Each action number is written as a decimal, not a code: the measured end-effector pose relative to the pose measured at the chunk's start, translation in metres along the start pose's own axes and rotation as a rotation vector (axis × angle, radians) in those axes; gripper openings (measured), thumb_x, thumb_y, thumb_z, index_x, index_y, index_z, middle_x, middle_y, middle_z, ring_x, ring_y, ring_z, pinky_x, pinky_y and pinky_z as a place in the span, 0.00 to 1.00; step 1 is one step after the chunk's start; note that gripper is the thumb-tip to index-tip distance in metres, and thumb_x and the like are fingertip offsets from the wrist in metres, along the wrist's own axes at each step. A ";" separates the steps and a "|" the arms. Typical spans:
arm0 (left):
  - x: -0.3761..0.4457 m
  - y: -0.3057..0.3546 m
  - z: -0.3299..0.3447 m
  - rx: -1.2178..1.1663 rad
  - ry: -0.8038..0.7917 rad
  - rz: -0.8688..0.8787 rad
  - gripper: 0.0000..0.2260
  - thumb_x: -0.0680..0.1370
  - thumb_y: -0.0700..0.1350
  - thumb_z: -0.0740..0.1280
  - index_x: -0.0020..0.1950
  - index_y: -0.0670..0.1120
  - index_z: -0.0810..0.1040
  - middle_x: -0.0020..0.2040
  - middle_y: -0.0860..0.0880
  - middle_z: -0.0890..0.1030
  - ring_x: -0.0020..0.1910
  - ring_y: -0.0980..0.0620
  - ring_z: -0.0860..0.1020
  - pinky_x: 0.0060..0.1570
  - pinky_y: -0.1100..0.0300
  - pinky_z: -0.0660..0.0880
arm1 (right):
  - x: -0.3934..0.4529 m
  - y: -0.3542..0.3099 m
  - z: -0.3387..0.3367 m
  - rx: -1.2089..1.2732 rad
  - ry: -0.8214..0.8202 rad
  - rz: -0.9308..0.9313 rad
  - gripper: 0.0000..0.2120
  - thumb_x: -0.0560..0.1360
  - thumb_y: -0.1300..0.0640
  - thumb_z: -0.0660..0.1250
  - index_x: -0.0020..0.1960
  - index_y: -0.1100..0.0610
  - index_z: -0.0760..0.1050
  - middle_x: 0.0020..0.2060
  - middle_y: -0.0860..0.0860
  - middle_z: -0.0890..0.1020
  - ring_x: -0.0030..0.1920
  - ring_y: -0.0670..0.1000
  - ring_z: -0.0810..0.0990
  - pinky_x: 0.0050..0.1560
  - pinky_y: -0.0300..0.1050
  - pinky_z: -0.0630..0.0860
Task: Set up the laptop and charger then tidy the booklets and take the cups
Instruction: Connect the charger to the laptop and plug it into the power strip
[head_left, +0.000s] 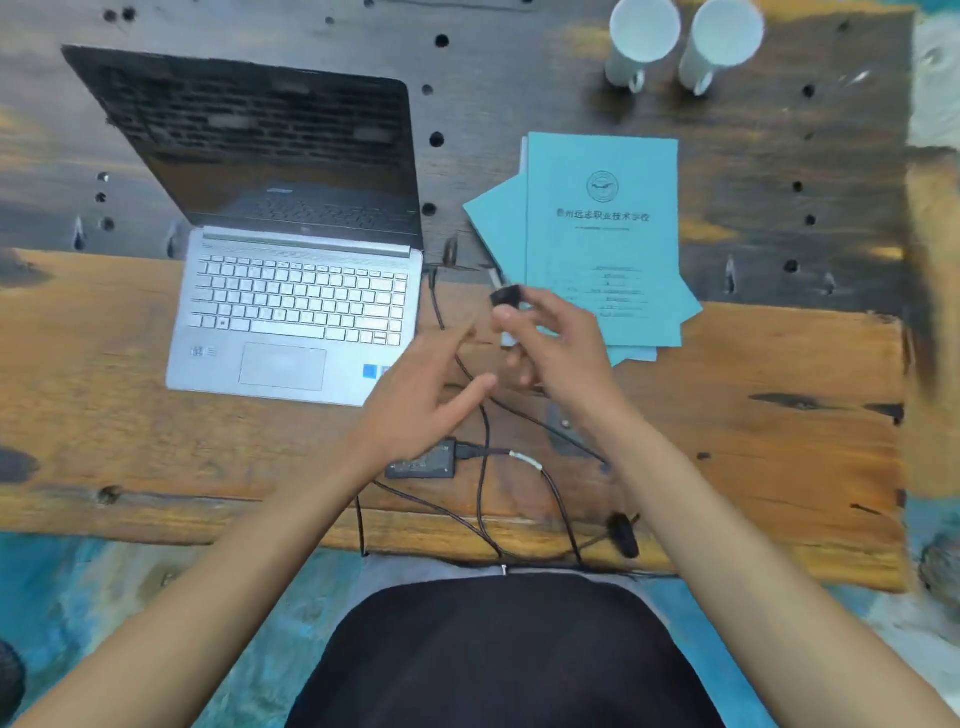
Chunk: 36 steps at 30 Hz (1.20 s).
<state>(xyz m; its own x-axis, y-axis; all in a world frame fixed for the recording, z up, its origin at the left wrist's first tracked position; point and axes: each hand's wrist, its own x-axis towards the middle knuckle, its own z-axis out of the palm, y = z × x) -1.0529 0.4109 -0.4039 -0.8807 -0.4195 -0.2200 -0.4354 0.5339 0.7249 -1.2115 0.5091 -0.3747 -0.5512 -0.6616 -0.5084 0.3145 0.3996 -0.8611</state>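
A silver laptop (291, 291) stands open on the left of the wooden table (104, 415), its screen dark. The black charger brick (423, 462) lies near the front edge, partly under my left wrist, with its cables (485, 467) looping over the table and off the edge. My right hand (556, 348) is raised just right of the laptop and pinches a small black plug (506, 296) at its fingertips. My left hand (426, 400) hovers beside it with fingers spread, holding nothing. Several teal booklets (602, 234) lie fanned on the right. Two white cups (644, 41) stand at the back right.
A black cable strap or plug (623, 535) rests at the table's front edge. The dark back half of the table has several round holes (436, 139). A teal painted floor (156, 597) shows below the table edge.
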 end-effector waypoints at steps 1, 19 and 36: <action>-0.008 -0.003 0.005 0.003 -0.031 -0.039 0.30 0.80 0.62 0.60 0.78 0.49 0.65 0.70 0.49 0.76 0.69 0.51 0.72 0.67 0.53 0.68 | -0.009 -0.003 -0.013 0.021 0.065 -0.005 0.06 0.79 0.54 0.72 0.56 0.47 0.81 0.43 0.48 0.86 0.27 0.44 0.77 0.24 0.38 0.73; -0.063 -0.044 0.051 0.573 -0.438 -0.048 0.26 0.71 0.52 0.75 0.65 0.47 0.72 0.60 0.43 0.79 0.58 0.41 0.78 0.50 0.53 0.76 | -0.193 0.034 -0.140 0.411 0.695 -0.073 0.06 0.77 0.52 0.72 0.49 0.54 0.85 0.40 0.49 0.85 0.29 0.44 0.71 0.23 0.34 0.64; -0.182 0.045 0.147 0.401 -0.675 0.162 0.21 0.68 0.50 0.77 0.47 0.48 0.65 0.38 0.51 0.73 0.40 0.45 0.73 0.38 0.52 0.68 | -0.381 0.168 -0.129 0.685 1.100 -0.091 0.07 0.77 0.52 0.74 0.45 0.55 0.83 0.37 0.49 0.85 0.28 0.43 0.72 0.24 0.34 0.65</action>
<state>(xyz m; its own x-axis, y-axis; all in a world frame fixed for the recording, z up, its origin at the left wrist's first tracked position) -0.9395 0.6191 -0.4270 -0.8055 0.1526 -0.5726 -0.2131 0.8271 0.5201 -1.0488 0.9101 -0.3240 -0.8299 0.3263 -0.4525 0.3909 -0.2385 -0.8890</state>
